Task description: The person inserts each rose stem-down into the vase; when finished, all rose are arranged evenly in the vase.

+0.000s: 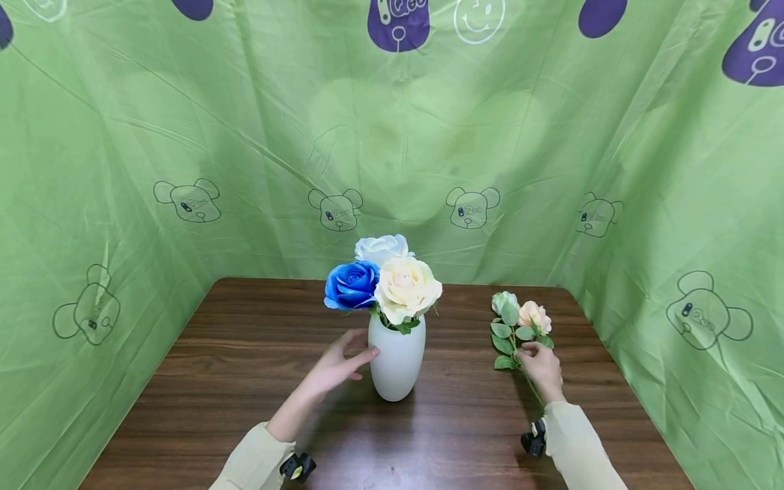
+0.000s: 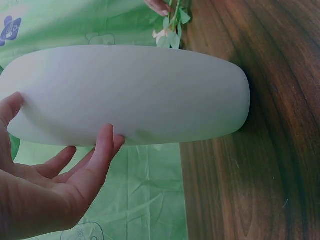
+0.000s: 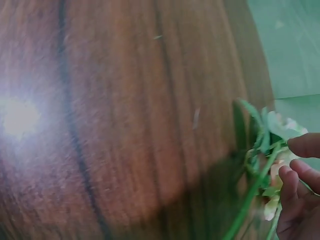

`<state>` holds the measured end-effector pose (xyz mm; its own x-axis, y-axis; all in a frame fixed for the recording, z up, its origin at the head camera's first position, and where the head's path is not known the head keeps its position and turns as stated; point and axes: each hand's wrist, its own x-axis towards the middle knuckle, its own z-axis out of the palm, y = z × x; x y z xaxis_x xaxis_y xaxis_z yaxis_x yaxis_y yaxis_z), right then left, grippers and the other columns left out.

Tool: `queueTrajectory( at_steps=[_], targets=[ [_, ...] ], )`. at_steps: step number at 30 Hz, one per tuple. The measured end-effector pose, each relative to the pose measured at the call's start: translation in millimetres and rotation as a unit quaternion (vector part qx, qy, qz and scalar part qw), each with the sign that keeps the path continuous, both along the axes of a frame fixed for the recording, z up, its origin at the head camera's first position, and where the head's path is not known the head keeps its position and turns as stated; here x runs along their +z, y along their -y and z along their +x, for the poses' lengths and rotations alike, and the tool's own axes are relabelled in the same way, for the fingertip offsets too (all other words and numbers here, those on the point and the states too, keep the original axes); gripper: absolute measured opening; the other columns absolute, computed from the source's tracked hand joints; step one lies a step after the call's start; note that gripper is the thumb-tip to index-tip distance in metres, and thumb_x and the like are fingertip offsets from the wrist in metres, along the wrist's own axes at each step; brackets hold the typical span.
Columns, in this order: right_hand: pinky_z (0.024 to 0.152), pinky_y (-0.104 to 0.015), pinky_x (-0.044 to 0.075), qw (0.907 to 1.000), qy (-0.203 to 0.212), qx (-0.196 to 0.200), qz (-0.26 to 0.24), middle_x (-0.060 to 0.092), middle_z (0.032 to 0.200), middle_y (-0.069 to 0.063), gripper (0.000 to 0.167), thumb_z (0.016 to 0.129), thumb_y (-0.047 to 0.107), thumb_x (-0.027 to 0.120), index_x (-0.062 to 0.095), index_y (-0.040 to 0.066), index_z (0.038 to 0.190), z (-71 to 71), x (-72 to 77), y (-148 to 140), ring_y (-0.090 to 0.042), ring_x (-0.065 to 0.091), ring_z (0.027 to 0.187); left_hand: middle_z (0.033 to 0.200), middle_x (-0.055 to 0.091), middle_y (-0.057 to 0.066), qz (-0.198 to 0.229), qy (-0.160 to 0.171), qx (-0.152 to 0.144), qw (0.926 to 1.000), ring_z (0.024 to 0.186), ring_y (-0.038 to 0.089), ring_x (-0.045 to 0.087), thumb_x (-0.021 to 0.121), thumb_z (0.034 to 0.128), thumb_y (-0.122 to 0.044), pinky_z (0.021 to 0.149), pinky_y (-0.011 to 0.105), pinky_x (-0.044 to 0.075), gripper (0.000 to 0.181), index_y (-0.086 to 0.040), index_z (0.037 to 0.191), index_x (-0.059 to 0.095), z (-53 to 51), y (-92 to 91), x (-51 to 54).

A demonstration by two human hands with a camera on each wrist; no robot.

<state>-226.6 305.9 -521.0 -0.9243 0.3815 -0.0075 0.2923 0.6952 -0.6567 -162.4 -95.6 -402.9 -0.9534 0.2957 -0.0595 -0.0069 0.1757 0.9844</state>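
A white vase (image 1: 397, 361) stands upright on the table, holding a blue rose (image 1: 352, 284), a cream rose (image 1: 407, 288) and a pale white rose (image 1: 383, 248). My left hand (image 1: 343, 362) touches the vase's left side with spread, slightly bent fingers; in the left wrist view the fingertips of the hand (image 2: 65, 185) rest along the vase (image 2: 135, 95). At the right, a pink flower (image 1: 535, 317) and a pale green flower (image 1: 505, 302) lie on the table. My right hand (image 1: 542, 367) is at their stems, thumb and fingers close around a stem (image 3: 255, 192); whether they pinch it is unclear.
The brown wooden table (image 1: 257, 327) is enclosed by green cloth (image 1: 404, 150) at the back and both sides. Dark wrist cameras sit at both sleeves, the left one (image 1: 297, 467) and the right one (image 1: 534, 437).
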Motion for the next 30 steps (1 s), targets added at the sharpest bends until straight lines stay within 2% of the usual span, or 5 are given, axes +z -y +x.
queueTrajectory(
  at_steps=[6,14,20,25,30],
  targets=[
    [0.057,-0.046,0.039,0.999,0.009,0.007,0.043,0.061,0.082,-0.005,0.03,0.078,0.023,0.063,0.061,0.006,0.103,0.6,-13.4,-1.1,-0.031,0.054,0.078,0.117,0.047,0.023,0.0,-0.001,-0.004,1.0,0.099,0.033,0.051,0.058,0.0861,-0.023,0.07,0.045,0.049,0.051,0.0,0.127,0.039,0.2,0.3,0.1],
    [0.058,-0.041,0.041,0.996,-0.037,0.039,0.072,0.061,0.075,-0.006,0.026,0.074,0.012,0.063,0.063,0.002,0.098,-0.9,-17.9,2.2,-0.029,0.055,0.072,0.116,0.048,0.021,-0.005,0.0,-0.006,1.0,0.098,0.032,0.052,0.059,0.086,-0.024,0.068,0.04,0.05,0.051,0.0,0.127,0.039,-0.1,0.5,0.2],
    [0.053,-0.038,0.04,0.9954,-0.051,0.055,0.06,0.061,0.073,-0.002,0.027,0.073,0.011,0.06,0.063,0.005,0.099,-1.5,-7.8,8.2,-0.025,0.055,0.069,0.117,0.047,0.023,-0.002,0.001,-0.007,1.0,0.098,0.032,0.052,0.059,0.086,-0.023,0.069,0.041,0.05,0.051,0.0,0.127,0.039,-0.6,0.6,0.2],
    [0.049,-0.035,0.039,0.992,-0.083,0.077,0.054,0.062,0.072,-0.002,0.027,0.072,0.009,0.056,0.064,0.007,0.098,-1.8,4.8,15.1,-0.021,0.054,0.063,0.116,0.047,0.022,-0.002,-0.003,-0.007,1.0,0.099,0.032,0.051,0.058,0.0863,-0.023,0.069,0.043,0.05,0.051,0.001,0.127,0.039,-0.9,0.9,-0.1],
    [0.051,-0.028,0.04,0.9832,-0.138,0.12,-0.002,0.063,0.074,-0.006,0.025,0.074,0.001,0.059,0.062,0.003,0.098,-1.4,17.1,24.9,-0.013,0.052,0.056,0.117,0.047,0.021,-0.002,-0.002,-0.008,1.0,0.101,0.033,0.05,0.058,0.0862,-0.023,0.07,0.044,0.049,0.05,0.0,0.126,0.04,-0.8,0.7,-0.6]
  ],
)
